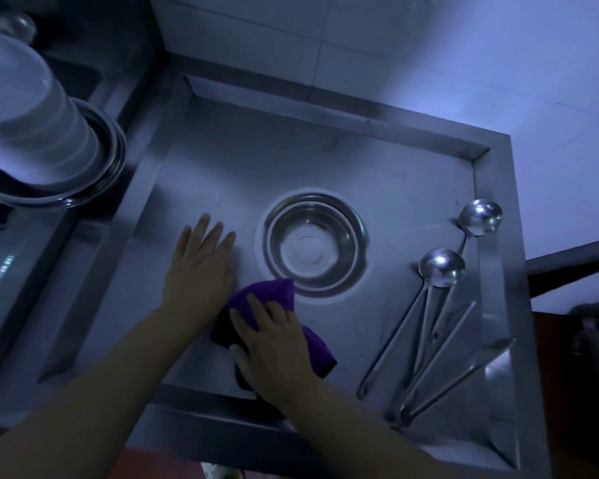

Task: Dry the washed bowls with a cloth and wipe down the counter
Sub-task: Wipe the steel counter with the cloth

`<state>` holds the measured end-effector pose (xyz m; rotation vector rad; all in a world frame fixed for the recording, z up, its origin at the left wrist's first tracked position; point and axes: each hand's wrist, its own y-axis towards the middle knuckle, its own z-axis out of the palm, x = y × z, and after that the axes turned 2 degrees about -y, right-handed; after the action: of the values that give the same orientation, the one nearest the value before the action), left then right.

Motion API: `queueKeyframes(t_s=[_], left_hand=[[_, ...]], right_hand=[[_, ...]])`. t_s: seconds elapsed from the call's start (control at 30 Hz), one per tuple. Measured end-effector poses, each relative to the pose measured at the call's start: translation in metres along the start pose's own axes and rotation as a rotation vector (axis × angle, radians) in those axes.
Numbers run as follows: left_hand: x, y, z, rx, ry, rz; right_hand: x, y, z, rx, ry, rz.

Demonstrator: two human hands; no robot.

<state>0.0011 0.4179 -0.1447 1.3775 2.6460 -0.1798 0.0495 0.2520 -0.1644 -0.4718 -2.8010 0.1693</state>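
Head view, dim bluish light, detail limited. The purple cloth (274, 323) lies bunched on the floor of the steel counter tray (325, 160), near its front edge and just in front of the steel bowl (314, 242), its far corner touching or nearly touching the bowl's rim. The right hand (274, 344) lies on top of the cloth with fingers spread and fairly straight, pressing it down; it is not clenched around it. The left hand (201, 261) rests flat and empty on the metal beside the cloth, fingers straight, just left of the bowl. Judgement: this is the counter-wiping step. The cloth looks soft, limp and light, probably a plush microfibre; it will fold and drag under the palm, so flat-palm pressure over its middle should move it best, and a pinch at a bunched edge should serve to lift it. The bowl sits upright and looks thin, stiff and light, with a smooth wall that may be slippery if wet; the rolled rim is the sensible hold, with the cloth worked inside by the other hand. A stack of white bowls (28, 108) stands at far left in a steel basin (108, 160), well apart from the hands; these are likely ceramic, heavier and chip-prone, best lifted one at a time. Two ladles (440, 267) lie along the tray's right side.
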Motion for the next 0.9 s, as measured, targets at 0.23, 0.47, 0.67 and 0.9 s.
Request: queueKeyframes(t_s=[0.23, 0.47, 0.67, 0.9], left_hand=[[0.012, -0.027, 0.003, 0.057, -0.023, 0.054], [0.033, -0.061, -0.008, 0.062, -0.064, 0.088], [0.069, -0.103, -0.037, 0.1, -0.07, 0.018], [0.11, -0.103, -0.076, 0.069, -0.227, -0.204]], right_hand=[[-0.035, -0.01, 0.014, 0.0, -0.024, 0.162], [-0.069, -0.022, 0.004, -0.039, -0.105, 0.518], [-0.025, -0.04, 0.004, 0.047, -0.071, 0.694], [0.035, 0.011, -0.043, -0.154, 0.024, 0.677]])
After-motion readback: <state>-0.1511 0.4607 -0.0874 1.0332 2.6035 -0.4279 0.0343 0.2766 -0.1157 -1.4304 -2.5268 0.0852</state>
